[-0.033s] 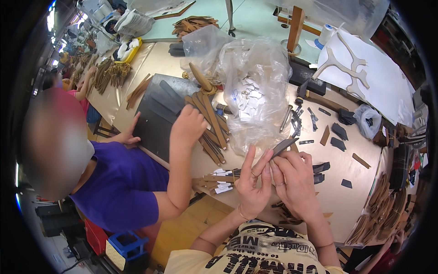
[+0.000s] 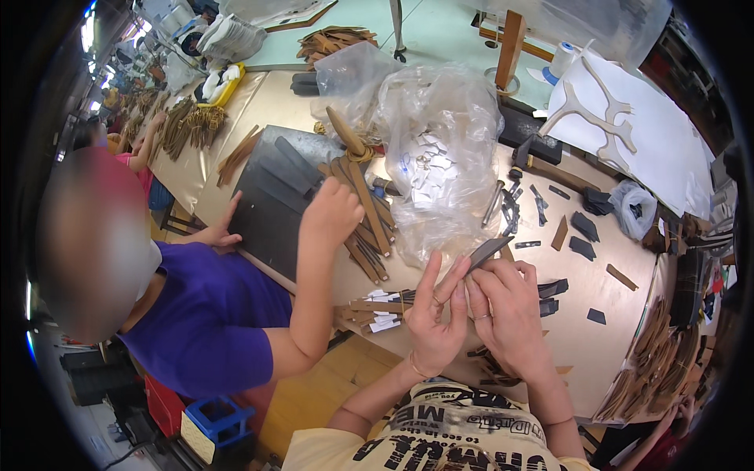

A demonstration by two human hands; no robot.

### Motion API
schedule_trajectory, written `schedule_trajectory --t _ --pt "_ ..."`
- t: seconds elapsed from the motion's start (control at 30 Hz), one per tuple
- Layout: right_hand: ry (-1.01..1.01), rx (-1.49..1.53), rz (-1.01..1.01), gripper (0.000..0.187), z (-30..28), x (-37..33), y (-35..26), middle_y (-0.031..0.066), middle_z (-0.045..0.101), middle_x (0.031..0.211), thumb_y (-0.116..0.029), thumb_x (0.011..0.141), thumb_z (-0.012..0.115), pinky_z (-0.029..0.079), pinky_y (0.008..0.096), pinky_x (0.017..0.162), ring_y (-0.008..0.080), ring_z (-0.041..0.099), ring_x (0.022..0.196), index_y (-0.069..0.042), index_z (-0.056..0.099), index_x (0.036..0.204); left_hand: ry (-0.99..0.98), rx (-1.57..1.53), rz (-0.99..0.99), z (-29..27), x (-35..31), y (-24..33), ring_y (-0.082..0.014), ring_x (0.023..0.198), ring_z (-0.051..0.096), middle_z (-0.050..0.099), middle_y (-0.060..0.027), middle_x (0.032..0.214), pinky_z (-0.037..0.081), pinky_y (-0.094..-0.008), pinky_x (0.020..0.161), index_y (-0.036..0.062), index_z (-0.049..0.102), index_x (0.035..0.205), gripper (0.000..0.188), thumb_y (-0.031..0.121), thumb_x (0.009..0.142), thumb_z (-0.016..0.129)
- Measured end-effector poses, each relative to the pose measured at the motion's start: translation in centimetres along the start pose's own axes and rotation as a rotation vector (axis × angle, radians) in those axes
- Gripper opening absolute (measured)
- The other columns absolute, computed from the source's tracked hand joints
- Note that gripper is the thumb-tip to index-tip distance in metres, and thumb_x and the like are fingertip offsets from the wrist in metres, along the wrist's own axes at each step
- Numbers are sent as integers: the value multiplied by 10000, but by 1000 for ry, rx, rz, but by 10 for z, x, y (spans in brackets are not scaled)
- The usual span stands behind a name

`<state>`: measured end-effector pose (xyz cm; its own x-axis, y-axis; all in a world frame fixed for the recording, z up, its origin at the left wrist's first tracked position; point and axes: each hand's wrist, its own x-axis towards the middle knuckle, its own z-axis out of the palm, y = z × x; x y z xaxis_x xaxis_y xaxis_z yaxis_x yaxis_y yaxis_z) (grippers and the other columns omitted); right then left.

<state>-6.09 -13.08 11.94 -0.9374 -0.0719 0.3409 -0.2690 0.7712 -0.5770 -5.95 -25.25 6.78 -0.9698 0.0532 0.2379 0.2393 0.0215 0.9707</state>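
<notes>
We hold a thin dark strip (image 2: pixel 485 253) w/ both hands just above the counter (image 2: pixel 628 314), near its front edge. Our left hand (image 2: pixel 433 314) has its fingers pinched shut on the strip's lower end; our right hand (image 2: pixel 503 310) curls closed on it from beside. A co-worker's hand (image 2: pixel 334 212) rests on a bundle of brown strips (image 2: pixel 363 212), next to a clear plastic bag (image 2: pixel 444 149).

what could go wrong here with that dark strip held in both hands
The dark strip is pinched only at its lower end by the left hand and right hand, so it might slip or bend. A co-worker's hand works close by on the brown strips; elbows could bump. The plastic bag nearby might snag.
</notes>
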Motion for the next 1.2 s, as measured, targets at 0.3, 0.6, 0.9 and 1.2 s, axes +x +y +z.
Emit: schedule_trajectory --t 0.3,0.6,0.9,1.2 --pt "-76 99 32 109 -4 2 4 91 609 909 -77 867 621 404 418 873 260 589 873 -19 639 958 45 -26 -7 1 3 -5 -252 1177 627 677 -170 1210 471 -306 992 -100 292 1462 570 -34 949 533" --pt "-43 118 57 120 1 -3 6 84 626 904 -116 856 625 396 412 884 244 602 877 -30 666 928 42 95 -82 -2 -7 -6 -213 1048 677 691 -158 1186 485 -263 946 -97 276 1472 603 -32 942 555" --pt "-25 76 268 130 -16 -76 48 75 631 800 -182 765 653 433 368 812 248 614 782 -54 636 780 -290 -112 -262 26 -21 -8 -191 967 685 682 -229 1115 538 -269 870 -43 324 1429 539 -49 947 566" --pt "277 638 866 160 -112 -214 104 56 614 876 -114 933 512 464 268 757 134 541 795 7 599 875 -522 -231 -438 80 -13 -10 -163 976 668 676 -201 1120 559 -265 855 -43 429 1335 417 -34 943 573"
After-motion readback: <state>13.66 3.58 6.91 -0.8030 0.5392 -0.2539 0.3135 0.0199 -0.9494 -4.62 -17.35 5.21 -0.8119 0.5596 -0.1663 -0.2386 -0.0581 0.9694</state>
